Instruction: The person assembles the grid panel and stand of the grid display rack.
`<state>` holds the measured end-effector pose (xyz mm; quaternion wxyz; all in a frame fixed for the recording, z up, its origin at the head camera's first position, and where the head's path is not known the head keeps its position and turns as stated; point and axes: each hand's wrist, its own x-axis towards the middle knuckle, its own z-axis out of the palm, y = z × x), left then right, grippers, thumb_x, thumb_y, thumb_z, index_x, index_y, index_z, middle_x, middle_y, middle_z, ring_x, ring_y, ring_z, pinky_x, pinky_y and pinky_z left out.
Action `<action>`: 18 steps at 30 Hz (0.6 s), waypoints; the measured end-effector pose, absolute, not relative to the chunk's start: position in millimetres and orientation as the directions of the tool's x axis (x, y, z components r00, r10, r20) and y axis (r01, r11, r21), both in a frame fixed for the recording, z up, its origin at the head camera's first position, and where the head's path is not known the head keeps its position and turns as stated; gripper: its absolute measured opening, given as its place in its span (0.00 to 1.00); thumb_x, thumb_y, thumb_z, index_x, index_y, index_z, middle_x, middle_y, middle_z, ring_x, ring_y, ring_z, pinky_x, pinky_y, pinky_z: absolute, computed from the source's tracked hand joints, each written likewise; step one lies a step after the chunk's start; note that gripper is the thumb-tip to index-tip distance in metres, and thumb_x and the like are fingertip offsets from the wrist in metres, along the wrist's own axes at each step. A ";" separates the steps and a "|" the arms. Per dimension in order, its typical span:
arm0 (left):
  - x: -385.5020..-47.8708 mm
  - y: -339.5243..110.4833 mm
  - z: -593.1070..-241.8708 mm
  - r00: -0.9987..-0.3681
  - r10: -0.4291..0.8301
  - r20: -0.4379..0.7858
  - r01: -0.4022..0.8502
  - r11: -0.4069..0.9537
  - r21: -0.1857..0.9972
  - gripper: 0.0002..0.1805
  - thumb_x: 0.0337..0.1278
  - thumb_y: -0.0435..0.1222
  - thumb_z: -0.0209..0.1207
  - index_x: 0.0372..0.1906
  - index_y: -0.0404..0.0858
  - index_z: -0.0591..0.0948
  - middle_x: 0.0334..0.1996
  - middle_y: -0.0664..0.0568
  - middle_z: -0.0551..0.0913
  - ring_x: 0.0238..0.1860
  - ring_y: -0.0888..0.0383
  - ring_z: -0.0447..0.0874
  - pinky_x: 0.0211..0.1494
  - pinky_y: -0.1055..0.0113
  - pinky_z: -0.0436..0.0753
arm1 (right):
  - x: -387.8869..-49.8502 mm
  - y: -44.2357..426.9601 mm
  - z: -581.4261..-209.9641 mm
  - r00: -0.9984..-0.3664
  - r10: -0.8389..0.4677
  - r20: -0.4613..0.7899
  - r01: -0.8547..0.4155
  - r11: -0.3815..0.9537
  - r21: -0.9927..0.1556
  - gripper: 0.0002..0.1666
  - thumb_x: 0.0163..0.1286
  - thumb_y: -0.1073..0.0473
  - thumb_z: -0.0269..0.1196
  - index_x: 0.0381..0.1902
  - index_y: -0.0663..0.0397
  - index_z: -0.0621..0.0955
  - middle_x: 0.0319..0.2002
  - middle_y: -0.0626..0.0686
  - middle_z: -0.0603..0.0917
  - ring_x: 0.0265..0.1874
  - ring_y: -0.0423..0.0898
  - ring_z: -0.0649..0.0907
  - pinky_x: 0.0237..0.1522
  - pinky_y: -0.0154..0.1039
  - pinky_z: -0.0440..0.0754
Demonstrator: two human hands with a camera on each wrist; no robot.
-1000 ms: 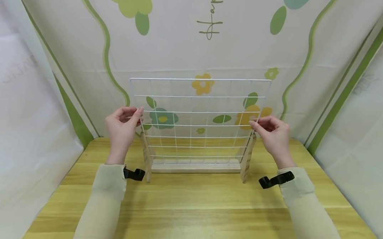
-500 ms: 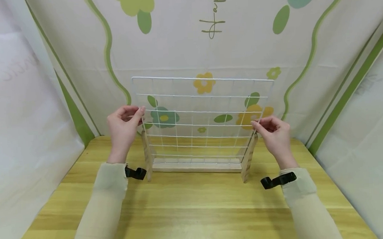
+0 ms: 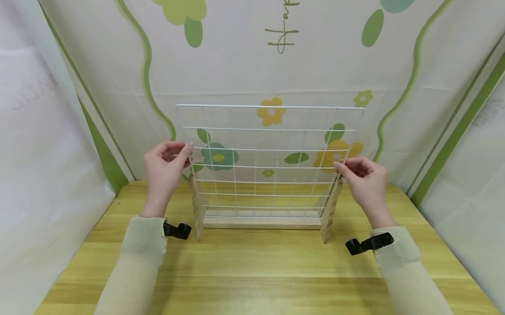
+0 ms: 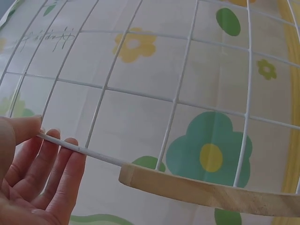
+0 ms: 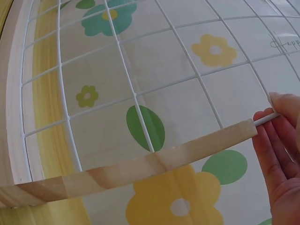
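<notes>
A white wire grid panel [image 3: 253, 149] stands upright between two wooden side legs, leaning slightly back. My left hand [image 3: 165, 168] pinches its left edge wire between thumb and fingers, just above the left wooden leg [image 3: 196, 209]. On the other side my right hand [image 3: 367, 183] pinches the right edge wire, close to the top of the right wooden leg [image 3: 332, 212]. A pale wooden crossbar [image 3: 261, 223] joins the legs at the bottom. In the left wrist view the fingertips [image 4: 71, 143] lie against the wire near the leg's rounded end.
The stand rests on a yellow wood-grain table [image 3: 257, 274]. Behind it hangs a white cloth [image 3: 240, 73] printed with flowers and green lines, with more white cloth [image 3: 36, 153] at both sides. A black wrist strap [image 3: 177, 230] sits on each sleeve.
Both hands keep their pinch on the wire panel's side edges. The whole scene shifts slightly to the right in view; the panel and stand look otherwise unchanged.
</notes>
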<state>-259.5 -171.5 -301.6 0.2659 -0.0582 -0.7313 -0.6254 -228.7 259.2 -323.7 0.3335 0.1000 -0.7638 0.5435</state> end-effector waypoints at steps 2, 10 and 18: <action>-259.1 -172.0 -300.3 -0.857 -0.240 0.456 0.411 0.214 0.886 0.21 0.62 0.45 0.70 0.46 0.31 0.85 0.39 0.45 0.88 0.36 0.49 0.88 0.40 0.69 0.87 | -231.0 260.8 -325.4 -0.763 0.217 0.609 -0.504 0.391 -0.770 0.12 0.65 0.66 0.73 0.36 0.73 0.84 0.31 0.48 0.88 0.27 0.41 0.86 0.31 0.27 0.83; -259.7 -173.7 -297.8 -0.862 -0.225 0.454 0.413 0.208 0.887 0.20 0.63 0.45 0.70 0.46 0.31 0.85 0.39 0.45 0.88 0.33 0.55 0.89 0.40 0.69 0.87 | -247.5 274.7 -337.9 -0.807 0.215 0.550 -0.481 0.300 -0.824 0.15 0.64 0.61 0.75 0.42 0.69 0.86 0.36 0.49 0.90 0.30 0.41 0.88 0.36 0.30 0.86; -255.4 -185.1 -294.3 -0.869 -0.195 0.456 0.404 0.253 0.879 0.26 0.63 0.52 0.68 0.57 0.39 0.83 0.47 0.49 0.88 0.43 0.52 0.88 0.47 0.69 0.85 | -247.0 290.8 -332.2 -0.811 0.218 0.543 -0.548 0.041 -0.836 0.19 0.64 0.68 0.73 0.49 0.76 0.83 0.39 0.56 0.90 0.33 0.46 0.90 0.39 0.38 0.87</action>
